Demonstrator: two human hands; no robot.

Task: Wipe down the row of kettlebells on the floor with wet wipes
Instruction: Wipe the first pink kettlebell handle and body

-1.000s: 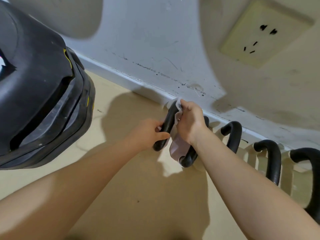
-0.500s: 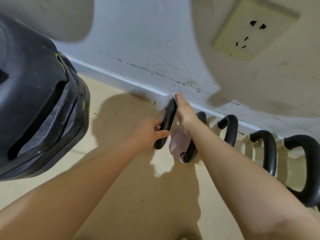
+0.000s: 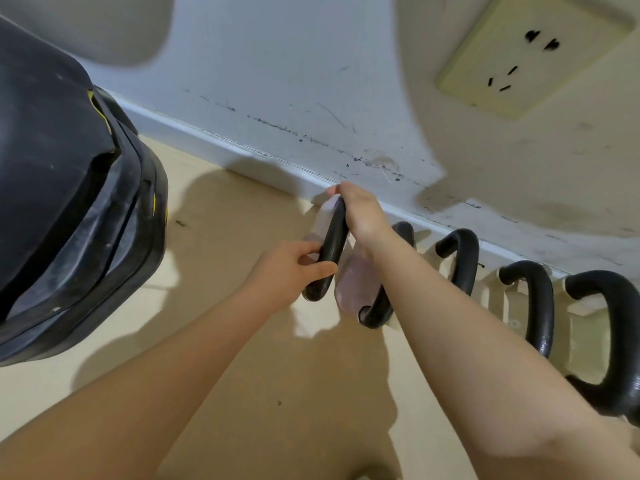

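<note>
While the left hand [image 3: 287, 271] grips the kettlebell handle [image 3: 332, 244], the outstretched right hand [image 3: 362, 214] clasps a wipe [image 3: 323, 216] atop it.

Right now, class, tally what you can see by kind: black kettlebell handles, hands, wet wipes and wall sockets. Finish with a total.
Black kettlebell handles: 5
Hands (left hand, right hand): 2
Wet wipes: 1
Wall sockets: 1
Total: 9

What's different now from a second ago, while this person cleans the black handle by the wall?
The right hand slid the thin pale wet wipe up the curved black kettlebell handle, from the middle to the far end near the white baseboard. The left hand kept gripping the handle's near end. The other black kettlebell handles stayed in their row.
</note>
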